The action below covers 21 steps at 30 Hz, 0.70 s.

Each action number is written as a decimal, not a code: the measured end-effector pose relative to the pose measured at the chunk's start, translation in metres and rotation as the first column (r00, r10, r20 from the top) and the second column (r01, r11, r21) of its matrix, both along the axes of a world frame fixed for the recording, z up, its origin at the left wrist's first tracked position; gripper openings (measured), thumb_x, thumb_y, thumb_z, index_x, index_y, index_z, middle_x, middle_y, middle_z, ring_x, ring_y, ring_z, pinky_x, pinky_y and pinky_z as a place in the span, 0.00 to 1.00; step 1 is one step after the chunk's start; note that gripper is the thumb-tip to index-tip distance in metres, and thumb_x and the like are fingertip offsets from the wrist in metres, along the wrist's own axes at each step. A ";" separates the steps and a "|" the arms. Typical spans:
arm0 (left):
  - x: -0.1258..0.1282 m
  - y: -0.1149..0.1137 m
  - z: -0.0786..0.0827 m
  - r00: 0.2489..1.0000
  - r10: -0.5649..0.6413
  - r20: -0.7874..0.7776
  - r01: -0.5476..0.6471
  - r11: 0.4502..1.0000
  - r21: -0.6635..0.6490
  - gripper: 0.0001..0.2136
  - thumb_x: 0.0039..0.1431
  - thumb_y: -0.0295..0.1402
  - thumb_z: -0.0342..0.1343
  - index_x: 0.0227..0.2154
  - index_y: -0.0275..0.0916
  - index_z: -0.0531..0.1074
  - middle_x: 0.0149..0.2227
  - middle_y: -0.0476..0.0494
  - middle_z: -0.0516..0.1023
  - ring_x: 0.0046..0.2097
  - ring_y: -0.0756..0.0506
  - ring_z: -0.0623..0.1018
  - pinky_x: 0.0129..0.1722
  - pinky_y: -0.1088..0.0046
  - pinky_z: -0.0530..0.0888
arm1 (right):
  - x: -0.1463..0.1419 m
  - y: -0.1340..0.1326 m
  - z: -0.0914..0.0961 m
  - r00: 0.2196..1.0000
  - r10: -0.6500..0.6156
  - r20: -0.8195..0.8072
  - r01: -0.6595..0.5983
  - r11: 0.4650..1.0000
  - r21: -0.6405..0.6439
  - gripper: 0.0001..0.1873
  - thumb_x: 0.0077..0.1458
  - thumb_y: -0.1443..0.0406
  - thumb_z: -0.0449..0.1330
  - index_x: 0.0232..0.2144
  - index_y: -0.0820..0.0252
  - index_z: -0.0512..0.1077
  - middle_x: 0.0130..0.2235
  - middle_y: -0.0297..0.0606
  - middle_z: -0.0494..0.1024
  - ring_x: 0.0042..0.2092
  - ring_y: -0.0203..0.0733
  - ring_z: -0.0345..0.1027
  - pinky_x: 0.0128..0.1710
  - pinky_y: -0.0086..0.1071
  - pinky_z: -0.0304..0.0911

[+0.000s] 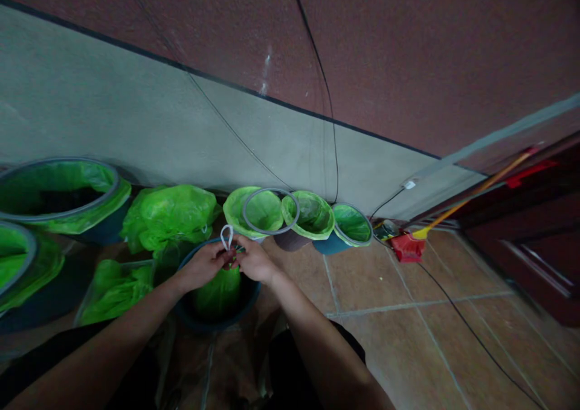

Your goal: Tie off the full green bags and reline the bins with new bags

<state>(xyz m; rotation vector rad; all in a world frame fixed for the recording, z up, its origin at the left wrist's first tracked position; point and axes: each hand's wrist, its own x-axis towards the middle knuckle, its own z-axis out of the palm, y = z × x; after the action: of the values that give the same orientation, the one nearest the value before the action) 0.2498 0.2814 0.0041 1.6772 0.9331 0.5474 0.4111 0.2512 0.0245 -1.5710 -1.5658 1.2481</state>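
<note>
**Left hand (203, 265) and right hand (256, 260) pinched on a white cord loop (226, 237) above a dark blue bucket (217, 324)**

Both hands narrow, fingertips gathered together at the base of the loop, the loop standing up above them. Exact finger grip hidden by the overlap of the hands. Bucket directly beneath the hands, on tan floor tiles (399, 343), with a green plastic liner (216, 295) inside. Just left of the bucket, a bulging green bag (167, 217) and a crumpled green bag (113, 289). Farther left, a wide bin (58, 186) with a green liner folded over its rim. Ahead and to the right, a row of three small green-lined bins (312, 217), side by side against a grey wall (181, 126), with a grey plastic ring (243, 212) on the nearest one. Past them, a red dustpan (408, 247) and a yellow-handled broom (475, 189). Black cable (475, 331) across the floor.
</note>
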 end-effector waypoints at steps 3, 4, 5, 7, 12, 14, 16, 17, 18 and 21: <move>0.000 0.000 -0.001 0.999 0.004 0.034 -0.004 1.000 0.004 0.14 0.57 0.46 0.52 0.32 0.40 0.72 0.26 0.49 0.76 0.29 0.47 0.74 0.32 0.71 0.72 | -0.004 -0.005 0.000 0.971 0.106 0.215 -0.118 0.992 0.041 0.20 0.51 0.77 0.57 0.45 0.57 0.74 0.39 0.33 0.79 0.40 0.37 0.72 0.43 0.29 0.66; 0.000 0.000 -0.001 0.999 0.018 0.043 -0.018 1.000 -0.004 0.14 0.57 0.45 0.52 0.31 0.40 0.72 0.26 0.49 0.76 0.29 0.47 0.74 0.32 0.71 0.72 | -0.004 -0.006 0.003 0.955 0.104 0.277 -0.121 0.992 0.047 0.18 0.53 0.77 0.56 0.43 0.58 0.74 0.39 0.34 0.79 0.41 0.38 0.72 0.44 0.29 0.66; 0.000 0.000 -0.002 0.998 0.039 0.053 -0.037 0.999 -0.023 0.13 0.55 0.45 0.53 0.31 0.40 0.72 0.26 0.49 0.76 0.28 0.47 0.74 0.32 0.70 0.73 | -0.004 -0.007 0.006 0.940 0.099 0.328 -0.121 0.991 0.048 0.16 0.54 0.77 0.56 0.42 0.58 0.75 0.39 0.34 0.80 0.41 0.38 0.72 0.44 0.29 0.65; 0.000 0.001 -0.004 0.992 0.095 0.079 -0.088 0.992 -0.093 0.12 0.52 0.44 0.56 0.30 0.39 0.72 0.26 0.49 0.76 0.29 0.46 0.76 0.33 0.69 0.74 | -0.002 -0.007 0.012 0.917 0.079 0.392 -0.106 0.993 0.048 0.12 0.58 0.74 0.56 0.41 0.59 0.76 0.38 0.35 0.80 0.40 0.38 0.72 0.44 0.29 0.64; 0.000 0.002 -0.002 0.967 0.239 0.089 -0.201 0.929 -0.312 0.13 0.43 0.43 0.63 0.25 0.38 0.72 0.22 0.48 0.76 0.27 0.46 0.76 0.31 0.69 0.73 | 0.000 -0.007 0.015 0.902 -0.002 0.431 -0.016 0.999 0.037 0.08 0.62 0.66 0.60 0.35 0.58 0.80 0.36 0.35 0.82 0.38 0.37 0.73 0.38 0.28 0.62; -0.001 0.002 0.000 0.951 0.291 0.102 -0.235 0.898 -0.373 0.14 0.41 0.42 0.65 0.25 0.37 0.73 0.23 0.47 0.77 0.28 0.46 0.76 0.31 0.70 0.72 | 0.000 -0.008 0.014 0.904 -0.018 0.428 0.004 0.999 0.035 0.08 0.61 0.63 0.61 0.35 0.58 0.80 0.34 0.34 0.82 0.36 0.37 0.72 0.36 0.28 0.61; -0.003 0.001 0.000 0.938 0.327 0.113 -0.258 0.880 -0.398 0.14 0.38 0.40 0.66 0.25 0.36 0.73 0.23 0.47 0.77 0.28 0.46 0.75 0.32 0.69 0.71 | 0.000 -0.009 0.014 0.904 0.007 0.426 -0.016 1.000 0.018 0.08 0.61 0.62 0.62 0.35 0.58 0.81 0.33 0.34 0.82 0.34 0.36 0.71 0.34 0.27 0.60; -0.003 0.001 0.000 0.937 0.332 0.114 -0.264 0.881 -0.392 0.13 0.38 0.39 0.67 0.24 0.36 0.74 0.23 0.48 0.77 0.29 0.47 0.75 0.33 0.69 0.72 | 0.000 -0.010 0.014 0.903 0.024 0.429 -0.029 1.000 0.006 0.08 0.61 0.63 0.62 0.35 0.58 0.81 0.33 0.34 0.82 0.34 0.36 0.71 0.33 0.27 0.59; -0.004 0.000 -0.001 0.937 0.332 0.113 -0.269 0.887 -0.375 0.13 0.37 0.39 0.67 0.24 0.37 0.74 0.24 0.48 0.77 0.29 0.47 0.75 0.34 0.69 0.72 | -0.001 -0.011 0.014 0.901 0.041 0.431 -0.042 0.999 -0.007 0.07 0.61 0.63 0.62 0.35 0.58 0.81 0.33 0.34 0.81 0.34 0.36 0.71 0.33 0.27 0.59; -0.005 0.001 -0.004 0.941 0.320 0.110 -0.279 0.917 -0.287 0.11 0.38 0.37 0.66 0.23 0.38 0.73 0.26 0.47 0.77 0.32 0.46 0.75 0.38 0.68 0.72 | -0.003 -0.014 0.015 0.895 0.088 0.438 -0.079 0.996 -0.039 0.06 0.60 0.65 0.62 0.35 0.57 0.81 0.32 0.33 0.81 0.34 0.35 0.71 0.33 0.26 0.59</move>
<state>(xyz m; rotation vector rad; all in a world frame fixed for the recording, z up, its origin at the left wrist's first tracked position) 0.2451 0.2821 0.0005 1.2372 1.1061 0.7125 0.4085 0.2372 0.0400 -1.9142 -1.9178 0.9940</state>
